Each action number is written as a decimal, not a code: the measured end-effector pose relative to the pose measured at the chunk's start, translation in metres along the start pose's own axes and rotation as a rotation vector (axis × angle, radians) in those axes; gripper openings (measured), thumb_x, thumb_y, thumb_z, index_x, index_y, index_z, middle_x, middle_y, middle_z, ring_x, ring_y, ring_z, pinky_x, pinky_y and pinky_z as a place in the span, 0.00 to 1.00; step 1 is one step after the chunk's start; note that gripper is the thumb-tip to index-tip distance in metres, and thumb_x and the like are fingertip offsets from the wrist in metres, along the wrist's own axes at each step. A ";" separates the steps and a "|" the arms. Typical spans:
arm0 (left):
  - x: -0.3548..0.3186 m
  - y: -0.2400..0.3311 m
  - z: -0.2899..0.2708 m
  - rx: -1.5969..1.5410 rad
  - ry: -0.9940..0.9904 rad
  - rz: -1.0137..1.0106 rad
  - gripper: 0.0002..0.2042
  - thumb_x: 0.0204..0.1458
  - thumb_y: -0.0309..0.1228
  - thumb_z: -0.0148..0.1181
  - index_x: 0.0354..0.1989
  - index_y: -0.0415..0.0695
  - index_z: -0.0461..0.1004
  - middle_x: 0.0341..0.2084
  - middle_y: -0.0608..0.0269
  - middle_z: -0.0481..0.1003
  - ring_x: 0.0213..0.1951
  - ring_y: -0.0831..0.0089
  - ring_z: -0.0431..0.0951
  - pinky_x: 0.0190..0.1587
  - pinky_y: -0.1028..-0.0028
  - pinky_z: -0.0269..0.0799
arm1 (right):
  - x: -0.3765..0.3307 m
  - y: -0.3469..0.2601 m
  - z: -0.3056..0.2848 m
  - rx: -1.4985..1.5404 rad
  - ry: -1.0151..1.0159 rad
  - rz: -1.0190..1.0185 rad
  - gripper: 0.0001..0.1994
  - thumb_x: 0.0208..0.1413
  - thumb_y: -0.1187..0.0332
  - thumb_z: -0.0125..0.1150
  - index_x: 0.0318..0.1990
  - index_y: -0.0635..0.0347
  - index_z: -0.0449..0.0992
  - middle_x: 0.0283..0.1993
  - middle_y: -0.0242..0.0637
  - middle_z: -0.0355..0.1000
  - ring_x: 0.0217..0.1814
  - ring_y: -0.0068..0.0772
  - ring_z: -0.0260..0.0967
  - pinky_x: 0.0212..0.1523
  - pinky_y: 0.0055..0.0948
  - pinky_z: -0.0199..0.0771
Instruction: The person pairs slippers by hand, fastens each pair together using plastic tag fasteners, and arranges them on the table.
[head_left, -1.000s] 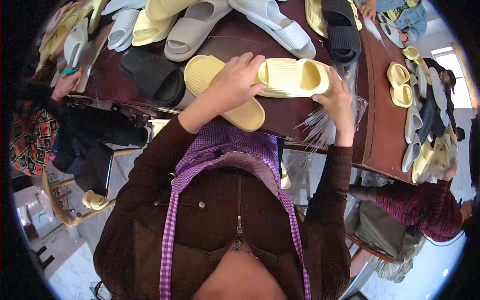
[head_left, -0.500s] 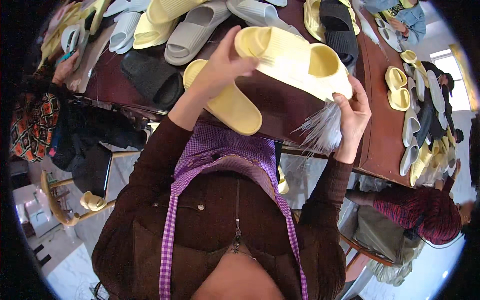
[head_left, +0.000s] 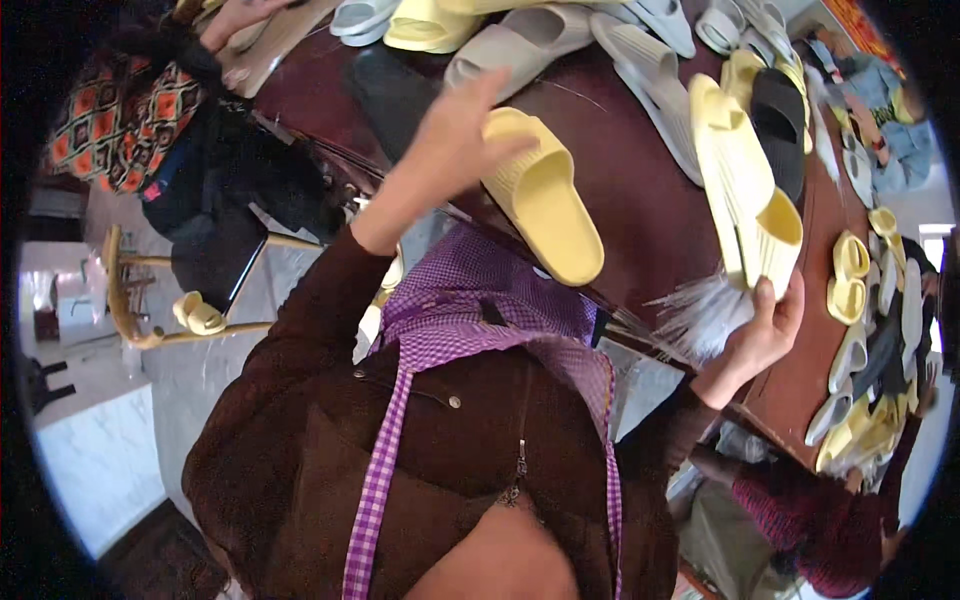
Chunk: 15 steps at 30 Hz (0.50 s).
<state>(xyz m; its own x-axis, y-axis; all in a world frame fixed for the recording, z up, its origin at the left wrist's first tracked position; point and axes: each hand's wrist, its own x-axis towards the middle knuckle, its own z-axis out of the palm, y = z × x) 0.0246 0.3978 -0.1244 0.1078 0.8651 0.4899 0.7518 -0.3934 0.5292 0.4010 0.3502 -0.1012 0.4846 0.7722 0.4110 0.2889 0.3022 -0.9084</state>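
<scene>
My right hand (head_left: 762,338) grips the lower end of a pale yellow pair of slide slippers (head_left: 738,195), one fitted against the other and raised at a slant over the table. Beside that hand, a bundle of thin white translucent strips (head_left: 695,318) lies by the table's front edge. A single yellow slide slipper (head_left: 555,215) rests near the edge in front of me, its sole end toward my apron. Over its strap end hovers my left hand (head_left: 450,145), somewhat blurred, thumb and fingers apart and nothing held. A black slipper (head_left: 385,100) lies partly behind this hand.
Grey slippers (head_left: 525,45) and yellow ones (head_left: 432,25) line the far side of the dark red table (head_left: 640,230). More slippers (head_left: 880,330) are heaped at the right. A chair (head_left: 220,255) stands at left. Other people work on both sides.
My left hand has let go of the yellow pair and moved over the single slipper. My right hand has swung the pair rightward, turning it more upright. The whole view has shifted.
</scene>
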 end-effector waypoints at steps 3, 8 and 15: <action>-0.037 -0.006 0.029 0.120 -0.194 -0.082 0.37 0.38 0.43 0.64 0.57 0.40 0.59 0.44 0.41 0.67 0.47 0.46 0.67 0.48 0.56 0.63 | -0.008 0.016 -0.001 0.027 -0.047 -0.041 0.21 0.50 0.79 0.57 0.53 0.73 0.65 0.47 0.43 0.70 0.49 0.30 0.67 0.50 0.27 0.66; -0.025 0.001 0.031 0.043 -0.047 -0.026 0.34 0.35 0.38 0.61 0.55 0.40 0.62 0.41 0.41 0.67 0.46 0.48 0.67 0.48 0.56 0.63 | -0.023 0.023 0.012 0.164 -0.007 0.036 0.21 0.51 0.80 0.56 0.53 0.74 0.64 0.48 0.43 0.69 0.50 0.31 0.67 0.51 0.29 0.66; 0.013 -0.001 -0.008 0.006 -0.020 0.184 0.31 0.36 0.32 0.57 0.55 0.42 0.64 0.45 0.42 0.67 0.50 0.46 0.66 0.54 0.56 0.61 | -0.035 0.036 -0.001 0.186 -0.027 0.076 0.22 0.50 0.82 0.56 0.54 0.74 0.64 0.49 0.44 0.69 0.50 0.33 0.67 0.51 0.30 0.67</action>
<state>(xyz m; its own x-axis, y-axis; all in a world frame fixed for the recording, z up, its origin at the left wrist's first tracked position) 0.0204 0.4065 -0.1132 0.2568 0.7849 0.5640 0.7224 -0.5435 0.4275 0.3954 0.3338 -0.1481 0.4763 0.8105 0.3410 0.0933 0.3391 -0.9361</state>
